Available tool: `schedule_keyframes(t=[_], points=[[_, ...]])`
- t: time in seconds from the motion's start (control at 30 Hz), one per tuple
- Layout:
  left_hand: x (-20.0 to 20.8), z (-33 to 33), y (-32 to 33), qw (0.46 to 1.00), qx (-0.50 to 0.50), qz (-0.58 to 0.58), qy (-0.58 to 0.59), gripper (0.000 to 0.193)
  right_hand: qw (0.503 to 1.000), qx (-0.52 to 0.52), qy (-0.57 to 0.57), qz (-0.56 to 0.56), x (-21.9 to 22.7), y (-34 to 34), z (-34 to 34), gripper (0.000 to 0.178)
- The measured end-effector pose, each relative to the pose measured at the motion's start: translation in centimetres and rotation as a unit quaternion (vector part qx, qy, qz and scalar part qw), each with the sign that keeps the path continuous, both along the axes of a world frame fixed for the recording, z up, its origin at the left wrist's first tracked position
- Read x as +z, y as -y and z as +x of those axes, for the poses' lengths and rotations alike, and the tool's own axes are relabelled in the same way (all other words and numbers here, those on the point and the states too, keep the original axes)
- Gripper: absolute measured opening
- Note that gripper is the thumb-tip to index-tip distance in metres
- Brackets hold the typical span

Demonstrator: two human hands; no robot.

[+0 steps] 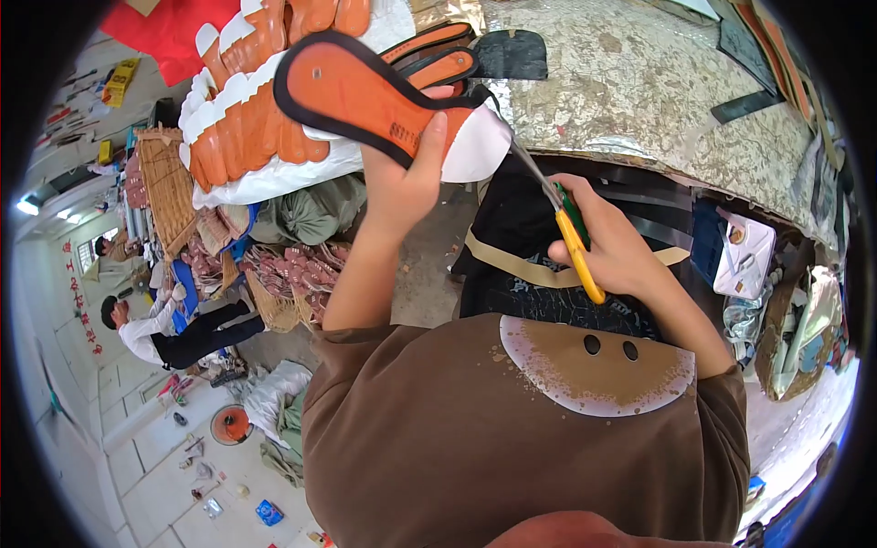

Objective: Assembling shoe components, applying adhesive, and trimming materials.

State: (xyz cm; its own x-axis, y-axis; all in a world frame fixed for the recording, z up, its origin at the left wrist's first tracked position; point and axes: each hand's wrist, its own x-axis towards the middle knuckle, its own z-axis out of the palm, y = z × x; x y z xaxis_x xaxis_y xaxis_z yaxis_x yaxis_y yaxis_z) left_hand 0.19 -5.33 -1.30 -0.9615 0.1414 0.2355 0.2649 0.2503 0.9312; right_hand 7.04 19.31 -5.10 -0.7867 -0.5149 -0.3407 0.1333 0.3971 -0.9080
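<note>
My left hand [406, 183] grips an orange shoe insole [361, 91] with black edging, holding it up at a slant with thumb on top. Its toe end is a white piece [477, 146], pointing toward my right. In my right hand [607, 242] is a pair of scissors [574, 245] with one yellow and one green handle. The blades reach up to the edge where the black trim meets the white toe. A dark strip end sticks up there; whether the blades are closed on it is hard to see. Two similar black-edged insoles [449, 68] lie just behind.
Rows of orange insoles with white toes [242, 137] lie on white sheeting at the left. A worn, mottled worktable [630, 87] spans the far side, bearing a black piece [512, 55] and strips. Sacks [311, 210] and bundles stand left. A person [146, 333] is further off.
</note>
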Motion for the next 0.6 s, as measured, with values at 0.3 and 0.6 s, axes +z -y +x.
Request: schedule_keyframes(t=[0.3, 0.6], points=[[-1.4, 2.2, -1.9, 0.922, 0.019, -0.265, -0.281, 0.036, 0.999, -0.033, 0.018, -0.003, 0.3, 0.9, -0.2, 0.075], [-0.9, 3.1, -2.9, 0.926, 0.011, -0.289, -0.245, 0.031, 0.999, -0.044, 0.013, 0.017, 0.4, 0.4, 0.2, 0.072]])
